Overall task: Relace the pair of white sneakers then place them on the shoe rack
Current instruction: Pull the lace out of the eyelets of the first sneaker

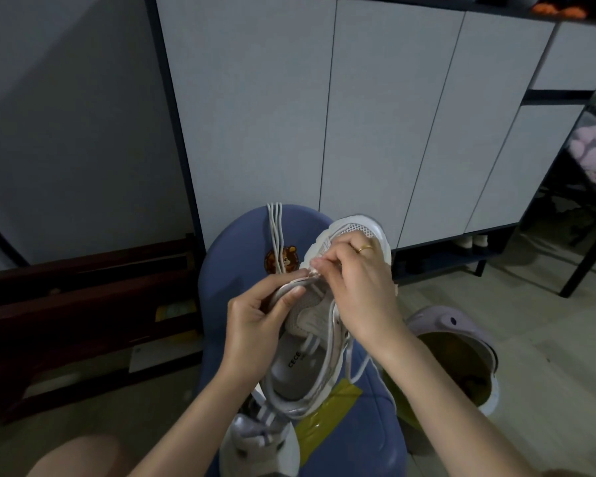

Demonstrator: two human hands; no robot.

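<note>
Resting on a blue chair (pixel 227 256), a white sneaker (pixel 324 339) lies with its toe pointing away toward the cabinet (pixel 324 115) and its opening facing up, a grey insole with printed letters showing inside. The left hand (pixel 255 325) grips the sneaker's side edge near the tongue, thumb pressed on top and fingers curled under. The right hand (pixel 358 287), wearing a gold ring (pixel 362 249), reaches over the front of the sneaker and pinches the tip of a white lace (pixel 338 325) between fingertips right at the eyelets, touching the left thumb's position. Loose runs of that lace trail down along the sneaker's right side onto the seat. A second bundle of white laces (pixel 275 232) hangs over the chair's back, beside a cartoon lion sticker (pixel 279 258). The other sneaker (pixel 258 442) sits at the near end of the seat, partly under the first one. A strip of yellow tape (pixel 327 418) is stuck across the seat. On the floor to the right stands a pale bin (pixel 461 335) lined with a yellow-green bag; its contents are too dark to tell.
</note>
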